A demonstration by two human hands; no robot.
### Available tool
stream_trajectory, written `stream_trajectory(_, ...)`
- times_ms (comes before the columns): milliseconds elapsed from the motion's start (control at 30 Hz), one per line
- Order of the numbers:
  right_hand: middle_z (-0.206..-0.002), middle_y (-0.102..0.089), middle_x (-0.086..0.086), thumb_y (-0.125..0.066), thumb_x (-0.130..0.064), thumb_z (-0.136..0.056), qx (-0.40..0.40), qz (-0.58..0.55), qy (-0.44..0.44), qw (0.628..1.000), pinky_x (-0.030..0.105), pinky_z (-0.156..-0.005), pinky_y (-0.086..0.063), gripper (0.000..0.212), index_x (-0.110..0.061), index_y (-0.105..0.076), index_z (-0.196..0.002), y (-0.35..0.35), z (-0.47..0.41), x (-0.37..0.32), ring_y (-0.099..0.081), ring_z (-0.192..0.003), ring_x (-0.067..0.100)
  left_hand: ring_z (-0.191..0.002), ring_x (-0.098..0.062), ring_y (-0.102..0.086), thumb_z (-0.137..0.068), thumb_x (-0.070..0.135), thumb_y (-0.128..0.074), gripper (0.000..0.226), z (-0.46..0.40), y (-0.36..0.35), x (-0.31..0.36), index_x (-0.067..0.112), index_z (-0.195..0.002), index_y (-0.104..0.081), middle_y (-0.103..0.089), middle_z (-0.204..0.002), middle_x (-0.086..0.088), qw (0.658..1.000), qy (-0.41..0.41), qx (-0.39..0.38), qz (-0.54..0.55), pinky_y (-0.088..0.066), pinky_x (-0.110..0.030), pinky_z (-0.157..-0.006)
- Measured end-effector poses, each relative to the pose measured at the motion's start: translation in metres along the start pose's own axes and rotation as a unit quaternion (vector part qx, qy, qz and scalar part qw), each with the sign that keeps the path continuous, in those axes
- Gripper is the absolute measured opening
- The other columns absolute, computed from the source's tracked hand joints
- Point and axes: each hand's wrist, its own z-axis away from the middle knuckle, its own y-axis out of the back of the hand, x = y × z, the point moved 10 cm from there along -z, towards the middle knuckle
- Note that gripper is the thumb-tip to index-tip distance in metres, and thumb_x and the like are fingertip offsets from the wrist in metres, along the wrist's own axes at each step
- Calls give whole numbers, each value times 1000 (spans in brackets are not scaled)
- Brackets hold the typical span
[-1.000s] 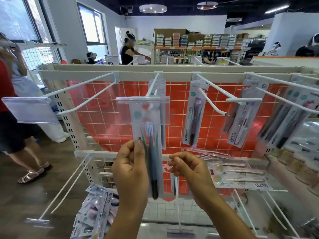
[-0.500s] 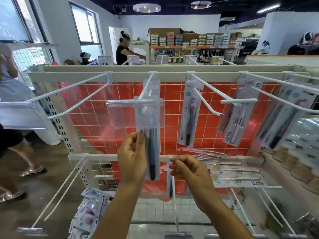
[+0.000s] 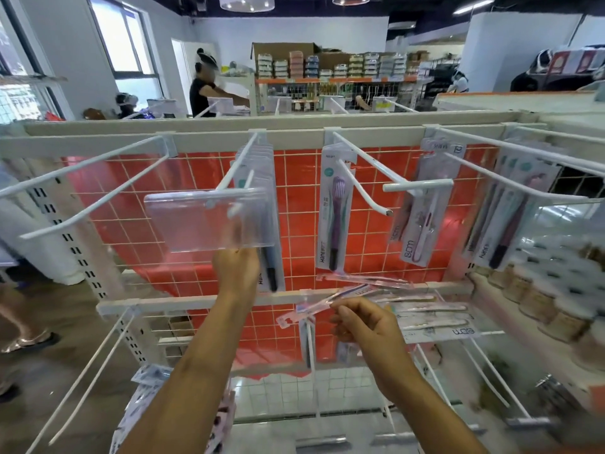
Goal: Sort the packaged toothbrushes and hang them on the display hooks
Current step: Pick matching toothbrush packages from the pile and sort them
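Left hand (image 3: 236, 270) is raised to the lower edge of the clear price-tag plate (image 3: 209, 219) at the front of the second display hook (image 3: 234, 168) from the left end of the rack's top rail (image 3: 196, 140). Its fingers are up behind the plate and blurred; they lie against the bottom of the dark-handled toothbrush pack (image 3: 270, 267) hanging at the front of that hook's stack, but whether they pinch it or only touch it cannot be told. Right hand (image 3: 366, 326) is lower and to the right, in front of the middle rail (image 3: 163, 304), fingers curled, thumb and forefinger pinching a pink toothbrush pack (image 3: 314, 306) near one end. That pack lies tilted, almost flat, its hang-hole end pointing down-left, clear of any hook. Just behind and right of the right hand, a loose pile of pink packs (image 3: 429, 319) lies flat on the middle shelf. One purple toothbrush pack (image 3: 335, 208) hangs on the third hook, well right of the left hand. Further right hang a white-and-pink pack (image 3: 422, 217) and a group of dark-brush packs (image 3: 504, 217). The leftmost hook (image 3: 91, 181) carries nothing. More packs (image 3: 144, 398) hang low left, beside the left forearm.
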Motion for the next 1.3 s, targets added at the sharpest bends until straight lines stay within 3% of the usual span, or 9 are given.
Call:
stream_trajectory(100,-75,-71,-3,-53,-10,-94,4,0,-2,1000,17,-63,-51,17,-14,-69,-86,9,2,4,-65,-70,8,-60,-8,-41,-95,48,-49,43,-1,1,-2,13,-116,-61,-49,-71,6,1000,3,9,12,-39,-22,-56)
stream_trajectory(233,-78,-72,-1,-54,-11,-94,5,5,-22,1000,16,-62,-50,17,-13,-69,-87,19,3,16,-66,-71,8,-57,-9,-40,-92,47,-55,30,7,6,-4,22,-75,-56,-47,-66,6,1000,0,30,7,-35,-24,-55)
stream_trajectory(333,-77,-71,-4,-56,-12,-93,-3,22,-47,999,15,-62,-49,15,-15,-69,-86,26,4,30,-66,-70,6,-79,-10,-57,-92,39,-59,18,21,13,-24,22,-94,-56,-58,-85,10,998,24,62,-8,-41,-17,-64)
stream_trajectory(433,-82,-71,-4,-59,-16,-91,-4,101,-62,993,18,-67,-50,12,-21,-69,-85,40,2,51,-66,-79,11,-93,-14,-57,-91,38,-61,31,41,22,-59,18,-112,-52,-59,-104,4,992,65,104,-35,-42,-17,-68)
stream_trajectory(567,-87,-67,-11,-64,-14,-88,35,243,-39,969,12,-71,-48,10,-24,-68,-89,81,-10,66,-63,-85,7,-85,-25,-56,-89,34,-63,23,78,20,-105,15,-96,-51,-58,-98,-11,981,126,132,-68,-47,-33,-67)
stream_trajectory(800,-130,-52,5,-68,-6,-76,51,485,0,873,27,-98,-36,56,-14,-53,-129,142,-42,91,-45,-122,23,-79,-18,-59,-92,14,-57,3,138,-73,-136,15,-94,-58,-63,-88,-1,971,177,-74,-142,-41,-24,-61)
stream_trajectory(967,-154,-22,8,-69,-18,-75,17,626,-1,780,50,-112,-26,88,-17,-20,-148,162,-63,106,-19,-142,28,-84,-17,-60,-89,13,-59,11,182,-135,-152,19,-94,-67,-67,-90,1,934,273,-204,-110,-49,-30,-79)
stream_trajectory(1100,-159,-4,4,-61,-30,-83,-44,655,-49,753,60,-114,-7,91,-17,-2,-151,170,-77,127,1,-147,26,-67,-13,-46,-83,6,-56,22,213,-173,-163,19,-65,-57,-53,-68,3,895,343,-274,-75,-42,-28,-70)
stream_trajectory(1300,-146,-29,-1,-61,-27,-77,-46,630,-35,774,58,-114,-7,67,-23,-31,-138,172,-72,124,-16,-142,19,-63,-12,-42,-85,2,-50,19,226,-187,-179,17,-87,-63,-51,-69,1,884,407,-228,-30,-39,-25,-68)
